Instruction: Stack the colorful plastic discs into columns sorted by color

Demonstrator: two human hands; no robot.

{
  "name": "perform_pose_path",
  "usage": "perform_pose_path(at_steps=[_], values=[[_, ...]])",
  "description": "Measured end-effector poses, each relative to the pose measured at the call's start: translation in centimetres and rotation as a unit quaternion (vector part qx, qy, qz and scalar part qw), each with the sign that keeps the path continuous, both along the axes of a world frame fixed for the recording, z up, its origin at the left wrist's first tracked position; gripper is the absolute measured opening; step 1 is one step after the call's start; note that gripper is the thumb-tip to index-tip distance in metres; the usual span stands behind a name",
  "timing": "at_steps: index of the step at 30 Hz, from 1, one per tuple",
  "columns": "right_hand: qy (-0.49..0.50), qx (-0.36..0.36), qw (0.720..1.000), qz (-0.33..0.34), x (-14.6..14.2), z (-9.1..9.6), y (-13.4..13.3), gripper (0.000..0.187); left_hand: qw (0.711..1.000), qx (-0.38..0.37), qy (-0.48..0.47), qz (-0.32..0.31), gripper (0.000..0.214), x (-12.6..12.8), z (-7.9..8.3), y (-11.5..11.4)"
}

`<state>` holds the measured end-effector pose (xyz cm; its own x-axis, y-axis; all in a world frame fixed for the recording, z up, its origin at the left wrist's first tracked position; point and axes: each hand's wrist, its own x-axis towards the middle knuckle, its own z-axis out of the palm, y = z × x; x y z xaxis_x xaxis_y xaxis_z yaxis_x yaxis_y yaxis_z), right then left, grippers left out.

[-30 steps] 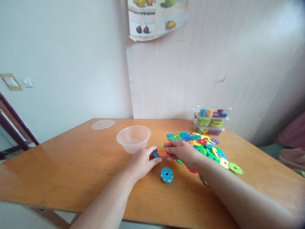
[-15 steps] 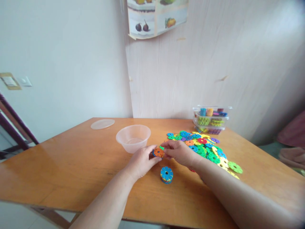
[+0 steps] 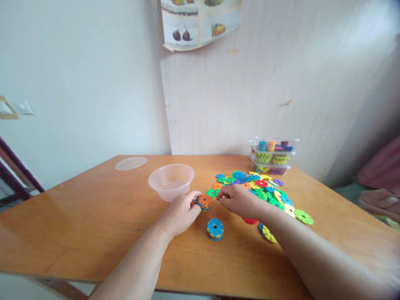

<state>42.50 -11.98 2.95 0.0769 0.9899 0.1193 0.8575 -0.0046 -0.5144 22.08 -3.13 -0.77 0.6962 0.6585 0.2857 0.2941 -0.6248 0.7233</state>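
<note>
On the table stands a short stack of snowflake discs (image 3: pixel 204 202) with an orange one on top. My left hand (image 3: pixel 183 213) is at its left side, thumb and forefinger apart, fingertips close to the stack's edge; whether they touch cannot be told. Just right of that stack, my right hand (image 3: pixel 239 201) has its fingers bent and drawn together at the near left edge of the loose disc pile (image 3: pixel 262 193). What its fingertips hold, if anything, is hidden. Nearer me stands a second stack of discs (image 3: pixel 215 229), topped by a blue one.
A translucent plastic bowl (image 3: pixel 171 179) stands behind my left hand, its round lid (image 3: pixel 130 163) lying farther back left. Stacked clear boxes (image 3: pixel 273 156) of coloured pieces stand at the back right. A yellow disc (image 3: pixel 269 234) lies beside my right forearm.
My left hand has drawn back left from around the orange-topped stack, its fingers loosening. The right hand has moved off the stack toward the pile. The view has shifted slightly.
</note>
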Motion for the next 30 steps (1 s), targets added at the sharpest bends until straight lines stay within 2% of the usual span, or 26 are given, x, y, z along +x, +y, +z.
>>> perform_pose_path(at_steps=[4, 8, 13, 20, 24, 30], values=[[-0.045, -0.004, 0.999, 0.008, -1.1, -0.1, -0.2, 0.032, 1.000, 0.014, 0.005, 0.014, 0.037, -0.1, -0.1, 0.3], [-0.071, 0.003, 0.997, 0.034, -1.6, -0.2, -0.3, 0.031, 0.999, 0.029, 0.013, 0.020, 0.035, -0.1, -0.2, 0.3], [-0.089, 0.001, 0.996, 0.028, -1.7, 0.1, -0.3, 0.030, 0.999, 0.031, 0.006, 0.028, 0.034, 0.0, -0.3, 0.1], [-0.114, 0.024, 0.991, -0.071, 2.4, 1.6, -0.6, 0.022, 1.000, 0.007, -0.017, -0.006, 0.036, 0.0, -0.1, 0.0], [-0.149, -0.036, 0.986, -0.061, 4.3, 1.5, -1.1, 0.016, 1.000, 0.019, -0.012, -0.010, 0.038, 0.0, 0.3, -0.3], [-0.193, -0.078, 0.977, -0.045, 5.3, 1.1, -1.7, 0.040, 1.000, 0.016, -0.017, -0.011, 0.033, 0.2, 0.6, -0.7]])
